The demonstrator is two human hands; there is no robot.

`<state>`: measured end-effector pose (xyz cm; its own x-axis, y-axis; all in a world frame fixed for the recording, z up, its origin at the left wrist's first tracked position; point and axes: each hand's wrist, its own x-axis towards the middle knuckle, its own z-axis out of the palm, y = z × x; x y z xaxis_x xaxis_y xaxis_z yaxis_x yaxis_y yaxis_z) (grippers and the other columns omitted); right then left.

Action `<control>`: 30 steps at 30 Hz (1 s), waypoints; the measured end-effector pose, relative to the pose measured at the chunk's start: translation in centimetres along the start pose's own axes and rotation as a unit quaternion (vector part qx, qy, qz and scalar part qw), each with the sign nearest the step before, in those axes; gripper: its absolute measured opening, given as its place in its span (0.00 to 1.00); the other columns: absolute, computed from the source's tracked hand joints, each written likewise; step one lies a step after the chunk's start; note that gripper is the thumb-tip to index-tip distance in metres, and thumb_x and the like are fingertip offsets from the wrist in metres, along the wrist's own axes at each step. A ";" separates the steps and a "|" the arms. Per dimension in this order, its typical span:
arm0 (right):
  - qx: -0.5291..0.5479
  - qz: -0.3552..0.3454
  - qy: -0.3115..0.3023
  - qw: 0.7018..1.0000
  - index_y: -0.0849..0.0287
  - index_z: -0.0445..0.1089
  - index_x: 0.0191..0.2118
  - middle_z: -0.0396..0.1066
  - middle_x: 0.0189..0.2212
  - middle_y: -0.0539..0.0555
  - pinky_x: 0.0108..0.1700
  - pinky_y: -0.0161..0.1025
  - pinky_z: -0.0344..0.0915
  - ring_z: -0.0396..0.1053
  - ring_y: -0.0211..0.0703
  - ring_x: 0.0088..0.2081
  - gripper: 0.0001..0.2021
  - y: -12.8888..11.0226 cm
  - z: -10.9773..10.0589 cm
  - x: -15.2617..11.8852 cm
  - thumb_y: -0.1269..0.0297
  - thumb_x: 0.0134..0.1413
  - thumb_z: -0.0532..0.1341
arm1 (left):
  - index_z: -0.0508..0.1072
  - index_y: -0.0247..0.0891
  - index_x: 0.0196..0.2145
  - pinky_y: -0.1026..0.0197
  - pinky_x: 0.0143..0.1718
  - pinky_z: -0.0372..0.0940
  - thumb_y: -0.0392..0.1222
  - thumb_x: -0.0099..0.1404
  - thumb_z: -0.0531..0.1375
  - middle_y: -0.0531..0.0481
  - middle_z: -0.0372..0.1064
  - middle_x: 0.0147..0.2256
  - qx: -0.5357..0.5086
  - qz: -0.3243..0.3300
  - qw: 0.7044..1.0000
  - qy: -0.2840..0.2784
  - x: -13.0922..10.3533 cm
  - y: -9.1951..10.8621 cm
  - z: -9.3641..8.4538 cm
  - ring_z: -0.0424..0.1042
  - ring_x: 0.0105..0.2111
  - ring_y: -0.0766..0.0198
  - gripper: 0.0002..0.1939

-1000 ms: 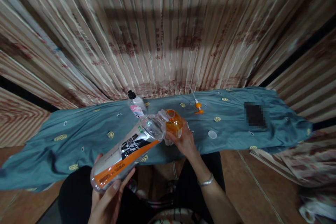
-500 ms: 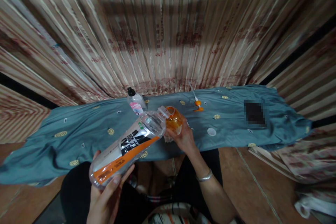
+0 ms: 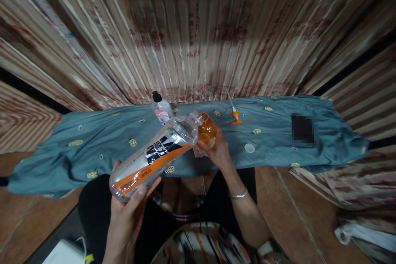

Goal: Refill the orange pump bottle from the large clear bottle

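Note:
A large clear bottle (image 3: 151, 156) with a silver and orange label lies tilted in my left hand (image 3: 131, 202), whose fingers wrap its base. The bottle's neck points up and right, at the open mouth of an orange translucent bottle (image 3: 206, 128). My right hand (image 3: 218, 148) is closed round that orange bottle, with something white and crumpled (image 3: 200, 152) beneath it. An orange pump head (image 3: 235, 116) with a thin tube lies behind, to the right. A round white disc (image 3: 249, 148) rests on the cloth right of my right hand.
A clear bottle with a black top (image 3: 161, 109) stands at the back of the teal cloth (image 3: 108, 144). A dark, pixelated rectangle (image 3: 302, 128) is on the right. Striped curtains (image 3: 185, 29) hang behind. A white object (image 3: 64, 252) shows at the lower left.
The view has shifted slightly, so the cloth and the things on it appear higher. Both hands keep their holds, and the bottles remain mouth to mouth.

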<state>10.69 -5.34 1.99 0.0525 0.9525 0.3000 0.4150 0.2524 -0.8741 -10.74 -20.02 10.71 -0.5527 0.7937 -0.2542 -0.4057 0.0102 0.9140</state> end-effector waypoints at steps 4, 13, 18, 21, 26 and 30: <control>0.003 0.004 -0.006 1.000 0.56 0.61 0.61 0.78 0.52 0.60 0.55 0.53 0.75 0.78 0.57 0.53 0.34 -0.1 -0.1 0.1 0.58 0.51 0.72 | 0.68 0.67 0.62 0.28 0.57 0.70 0.44 0.47 0.79 0.52 0.70 0.62 0.004 0.001 1.000 -0.010 0.0 0.1 0.1 0.72 0.59 0.45 0.47; -0.002 0.009 -0.008 1.000 0.57 0.63 0.60 0.79 0.51 0.59 0.54 0.52 0.75 0.79 0.56 0.52 0.32 -0.6 -0.4 0.3 0.58 0.51 0.72 | 0.71 0.69 0.58 0.36 0.52 0.77 0.41 0.48 0.79 0.55 0.69 0.62 0.000 0.012 1.000 -0.019 0.4 -0.2 -0.1 0.73 0.58 0.47 0.43; -0.004 0.004 -0.003 1.000 0.56 0.63 0.61 0.78 0.52 0.59 0.54 0.52 0.75 0.79 0.56 0.52 0.33 -0.6 -0.3 0.4 0.59 0.51 0.72 | 0.71 0.69 0.59 0.49 0.46 0.80 0.40 0.48 0.78 0.55 0.67 0.63 -0.003 0.018 1.000 -0.025 0.4 -0.1 0.1 0.72 0.58 0.50 0.43; -0.004 0.007 -0.003 1.000 0.55 0.62 0.61 0.78 0.53 0.59 0.55 0.53 0.75 0.78 0.56 0.53 0.33 -0.6 -0.3 0.4 0.59 0.51 0.72 | 0.71 0.68 0.59 0.50 0.46 0.80 0.40 0.48 0.78 0.55 0.68 0.63 -0.001 0.016 1.000 -0.023 0.4 -0.1 0.0 0.73 0.57 0.51 0.44; -0.002 0.012 -0.006 1.000 0.54 0.63 0.60 0.78 0.53 0.58 0.54 0.53 0.76 0.79 0.56 0.52 0.32 -0.4 -0.3 0.4 0.58 0.51 0.72 | 0.70 0.67 0.60 0.49 0.45 0.81 0.43 0.46 0.80 0.55 0.68 0.64 0.008 0.030 0.999 -0.025 0.7 -0.3 -0.2 0.74 0.57 0.49 0.46; 0.004 0.008 -0.002 1.000 0.54 0.63 0.59 0.79 0.50 0.58 0.53 0.53 0.76 0.79 0.55 0.51 0.32 -0.3 -0.2 0.5 0.57 0.51 0.72 | 0.71 0.68 0.60 0.49 0.45 0.81 0.43 0.45 0.80 0.56 0.69 0.63 0.011 0.036 0.999 -0.024 0.7 -0.2 -0.1 0.74 0.57 0.47 0.46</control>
<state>10.83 -5.02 2.45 0.0549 0.9571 0.2847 0.4067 0.2389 -0.8818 -11.05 -19.53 10.33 -0.5438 0.8212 -0.1729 -0.3506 -0.0351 0.9359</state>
